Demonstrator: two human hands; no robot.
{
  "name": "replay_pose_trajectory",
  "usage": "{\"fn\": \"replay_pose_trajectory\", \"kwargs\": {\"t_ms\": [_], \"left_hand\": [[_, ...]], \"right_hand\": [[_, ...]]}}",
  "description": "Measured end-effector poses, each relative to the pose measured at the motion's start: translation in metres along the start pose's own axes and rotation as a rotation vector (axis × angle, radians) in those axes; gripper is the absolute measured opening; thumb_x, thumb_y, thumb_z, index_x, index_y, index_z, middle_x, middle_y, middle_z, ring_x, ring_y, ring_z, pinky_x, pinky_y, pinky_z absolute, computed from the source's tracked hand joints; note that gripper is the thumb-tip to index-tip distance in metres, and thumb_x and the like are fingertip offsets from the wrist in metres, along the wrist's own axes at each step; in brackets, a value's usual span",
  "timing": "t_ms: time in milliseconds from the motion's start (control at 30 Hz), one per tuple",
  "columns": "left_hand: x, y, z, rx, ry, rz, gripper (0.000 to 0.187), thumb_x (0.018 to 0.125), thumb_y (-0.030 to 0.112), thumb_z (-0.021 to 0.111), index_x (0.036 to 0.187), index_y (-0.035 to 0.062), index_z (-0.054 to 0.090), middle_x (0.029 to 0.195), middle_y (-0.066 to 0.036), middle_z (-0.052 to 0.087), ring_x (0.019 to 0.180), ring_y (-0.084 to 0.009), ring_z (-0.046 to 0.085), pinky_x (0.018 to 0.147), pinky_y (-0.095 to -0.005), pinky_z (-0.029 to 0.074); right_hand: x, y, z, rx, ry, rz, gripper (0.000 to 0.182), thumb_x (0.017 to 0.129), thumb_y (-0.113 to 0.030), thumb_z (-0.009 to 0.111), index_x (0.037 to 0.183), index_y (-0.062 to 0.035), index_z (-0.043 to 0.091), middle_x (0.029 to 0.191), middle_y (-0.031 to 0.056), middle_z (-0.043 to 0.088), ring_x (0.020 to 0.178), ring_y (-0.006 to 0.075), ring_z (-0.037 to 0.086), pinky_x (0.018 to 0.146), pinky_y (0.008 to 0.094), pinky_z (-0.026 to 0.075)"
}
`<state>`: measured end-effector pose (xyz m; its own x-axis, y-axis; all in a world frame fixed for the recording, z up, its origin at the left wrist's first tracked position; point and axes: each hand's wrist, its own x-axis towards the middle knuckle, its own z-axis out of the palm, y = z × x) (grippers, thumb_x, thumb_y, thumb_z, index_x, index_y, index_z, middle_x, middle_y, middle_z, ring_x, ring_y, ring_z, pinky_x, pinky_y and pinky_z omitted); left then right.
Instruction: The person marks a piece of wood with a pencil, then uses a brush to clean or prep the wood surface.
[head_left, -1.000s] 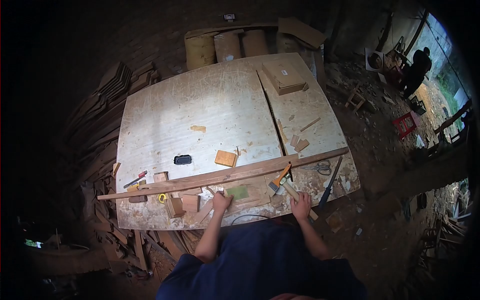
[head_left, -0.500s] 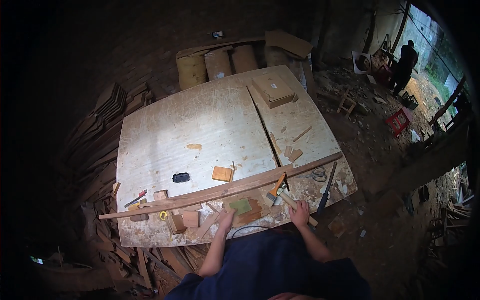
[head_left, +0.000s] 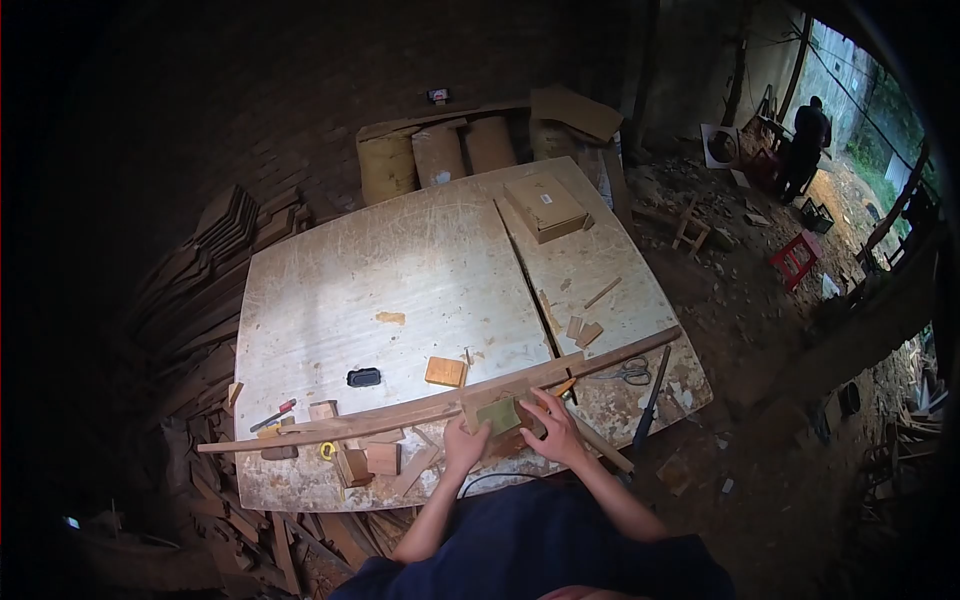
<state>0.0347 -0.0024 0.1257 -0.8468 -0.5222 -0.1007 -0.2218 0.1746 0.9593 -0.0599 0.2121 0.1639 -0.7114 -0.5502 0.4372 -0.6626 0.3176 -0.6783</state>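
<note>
My left hand (head_left: 464, 445) grips the near left side of a thin wooden board (head_left: 512, 446), with the thumb over its edge. On the board lies a flat green rectangular piece (head_left: 498, 416). At its right side is my right hand (head_left: 556, 434), fingers spread and curved, fingertips close to the green piece. A wooden handle (head_left: 606, 450) lies just right of that hand, and part of an orange-handled tool (head_left: 566, 386) shows beyond the fingers. Past both hands, a long wooden strip (head_left: 390, 412) runs across the worktable (head_left: 390, 280).
Wood blocks (head_left: 383, 459) and yellow tape (head_left: 327, 452) lie left; scissors (head_left: 630, 373) and a dark long tool (head_left: 650, 405) right. Farther off are an orange block (head_left: 445, 371), a black case (head_left: 363, 377) and a cardboard box (head_left: 545, 207). A person (head_left: 806, 145) stands at the back right.
My right hand has let go of the wooden handle and moved left to the board, its fingers now spread. My left hand has shifted slightly right along with the board.
</note>
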Motion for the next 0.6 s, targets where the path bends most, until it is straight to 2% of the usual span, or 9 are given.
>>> {"fn": "replay_pose_trajectory", "kwargs": {"t_ms": [33, 133, 233, 267, 467, 600], "left_hand": [[-0.001, 0.007, 0.005, -0.014, -0.015, 0.007, 0.024, 0.09, 0.01, 0.076, 0.11, -0.0032, 0.076, 0.097, -0.013, 0.08, 0.09, -0.0157, 0.075, 0.082, -0.0315, 0.058], [-0.005, 0.033, 0.009, -0.042, -0.102, 0.013, 0.027, 0.092, 0.015, 0.078, 0.114, -0.0004, 0.076, 0.101, -0.013, 0.08, 0.091, -0.0159, 0.075, 0.082, -0.0322, 0.058], [-0.008, 0.047, 0.01, 0.009, -0.168, 0.032, 0.027, 0.092, 0.016, 0.078, 0.115, 0.0009, 0.077, 0.102, -0.012, 0.08, 0.091, -0.0148, 0.075, 0.082, -0.0311, 0.058], [-0.011, 0.051, 0.01, 0.012, -0.181, 0.042, 0.026, 0.093, 0.016, 0.078, 0.114, 0.0007, 0.077, 0.102, -0.011, 0.08, 0.091, -0.0146, 0.074, 0.082, -0.0309, 0.058], [-0.011, 0.043, 0.014, -0.164, -0.131, -0.014, 0.025, 0.096, 0.017, 0.077, 0.114, -0.0013, 0.077, 0.102, -0.01, 0.08, 0.09, -0.0132, 0.073, 0.08, -0.0297, 0.057], [-0.008, 0.045, 0.012, -0.216, -0.166, -0.084, 0.025, 0.1, 0.017, 0.074, 0.116, -0.0022, 0.075, 0.104, -0.008, 0.078, 0.089, -0.0114, 0.071, 0.08, -0.0284, 0.057]], "right_hand": [[0.005, -0.011, 0.001, 0.012, -0.057, -0.092, 0.048, 0.085, -0.017, 0.079, 0.13, -0.0051, 0.068, 0.137, 0.0168, 0.058, 0.125, 0.0388, 0.058, 0.105, 0.0495, 0.049], [0.008, -0.012, 0.012, -0.025, -0.006, -0.19, 0.048, 0.081, -0.014, 0.08, 0.128, -0.0052, 0.071, 0.131, 0.0148, 0.063, 0.121, 0.0362, 0.061, 0.106, 0.0466, 0.049], [0.012, -0.012, 0.004, -0.045, -0.011, -0.099, 0.046, 0.08, -0.015, 0.08, 0.124, -0.006, 0.073, 0.128, 0.0147, 0.066, 0.119, 0.0344, 0.063, 0.105, 0.0453, 0.05], [0.013, -0.013, -0.001, -0.015, -0.034, -0.099, 0.05, 0.078, -0.018, 0.082, 0.127, -0.0073, 0.073, 0.132, 0.0144, 0.065, 0.121, 0.0348, 0.062, 0.104, 0.0447, 0.05], [0.01, -0.024, -0.012, -0.004, 0.003, -0.167, 0.059, 0.078, -0.029, 0.087, 0.132, -0.0094, 0.072, 0.132, 0.0144, 0.065, 0.12, 0.0375, 0.062, 0.104, 0.0468, 0.049], [-0.004, -0.012, -0.004, -0.049, 0.0, -0.211, 0.052, 0.081, -0.026, 0.087, 0.129, -0.0107, 0.074, 0.132, 0.0147, 0.065, 0.118, 0.0365, 0.063, 0.1, 0.0454, 0.052]]}}
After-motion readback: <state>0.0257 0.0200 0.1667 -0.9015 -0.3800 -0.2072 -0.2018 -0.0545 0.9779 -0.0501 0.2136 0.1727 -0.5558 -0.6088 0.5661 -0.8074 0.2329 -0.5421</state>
